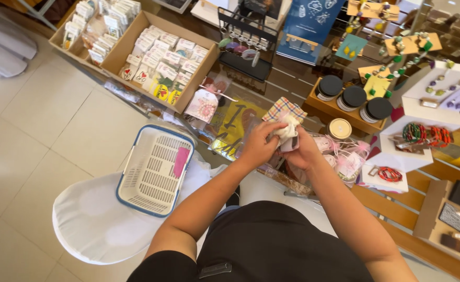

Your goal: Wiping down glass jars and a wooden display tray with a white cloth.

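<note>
Both my hands meet above the edge of a display table. My left hand [259,143] and my right hand [302,149] are closed together on a small white fabric pouch [287,131], held up in front of me. Just beyond the pouch lies a checked cloth piece [284,108]. Below my hands sit several small pink-ribboned packets [345,156] on the table.
A white and blue plastic basket [154,169] with a pink item inside rests on a white-covered stool [94,224] at my left. Cardboard boxes of small cards [162,60] stand at the back left. Three black-lidded jars [354,99], bracelets [423,134] and earring cards fill the right.
</note>
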